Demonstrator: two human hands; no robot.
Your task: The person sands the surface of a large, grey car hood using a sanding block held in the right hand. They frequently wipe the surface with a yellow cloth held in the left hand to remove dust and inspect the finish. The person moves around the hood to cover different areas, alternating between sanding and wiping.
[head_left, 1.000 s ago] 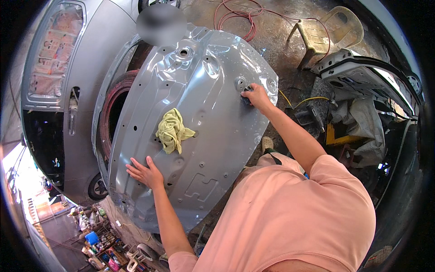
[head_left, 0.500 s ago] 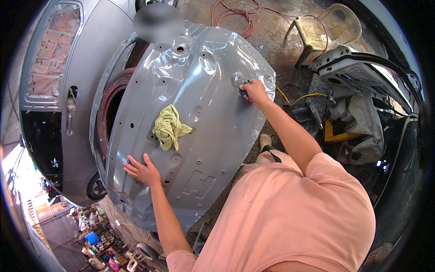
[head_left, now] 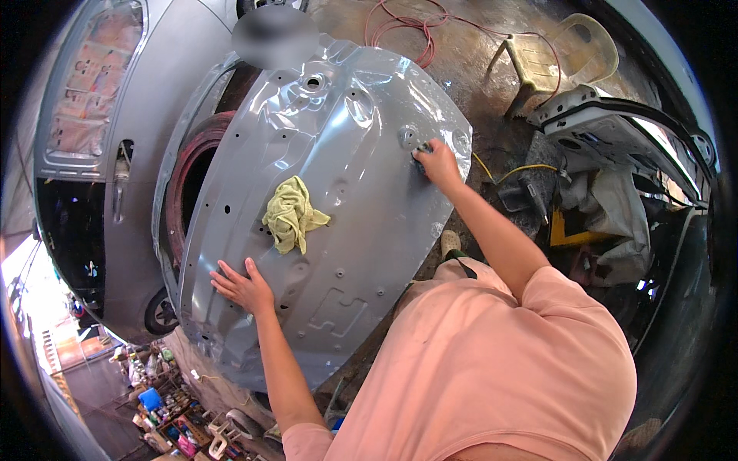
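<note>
A large glossy grey car panel, with holes and pressed ribs, lies in front of me. My left hand rests flat on its near-left part, fingers spread and holding nothing. Over at the right side, my right hand is closed round a small dark object and presses it to the panel, just below a round raised spot. My fingers cover most of that object, so its kind is unclear. A crumpled yellow-green cloth lies on the panel between my hands, touched by neither.
A grey car body with a papered window stands at the left. Beyond the panel are a coiled red hose and a plastic chair. A removed car part and a drill-like tool lie at the right. Clutter fills the lower left.
My right hand has slid slightly toward me with the small dark object, still on the panel. My left hand and the cloth stay in place; the whole view has shifted a little.
</note>
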